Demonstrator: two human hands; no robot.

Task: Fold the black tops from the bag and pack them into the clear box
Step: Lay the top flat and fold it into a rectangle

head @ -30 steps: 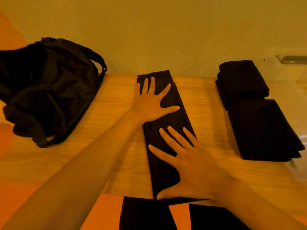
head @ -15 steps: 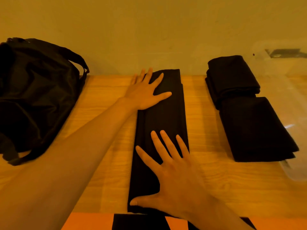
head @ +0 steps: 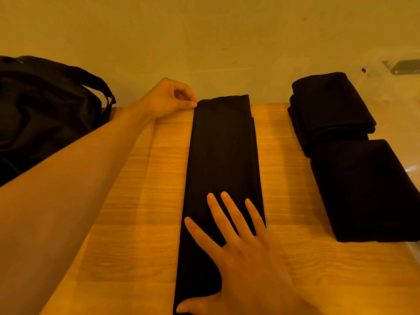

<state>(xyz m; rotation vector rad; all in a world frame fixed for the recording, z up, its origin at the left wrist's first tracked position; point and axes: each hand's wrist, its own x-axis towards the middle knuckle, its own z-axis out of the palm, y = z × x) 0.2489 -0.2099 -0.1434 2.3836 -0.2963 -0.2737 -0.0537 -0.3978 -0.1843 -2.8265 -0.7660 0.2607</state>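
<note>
A black top (head: 222, 155), folded into a long smooth strip, lies on the wood-grain table (head: 141, 201). The right hand (head: 245, 258) presses flat on its near end; the left hand (head: 168, 98) pinches its far corner. Left of it sits a limp bag (head: 45, 114), cut off; right of it are folded tops (head: 368, 189) and a faint clear box (head: 400, 110).

A black top (head: 223, 167), folded into a long strip, lies between the black bag (head: 45, 114) and two folded tops (head: 363, 189).

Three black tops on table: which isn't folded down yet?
The long narrow black top in the centre; the far folded black top and near folded black top at right are compact.
</note>
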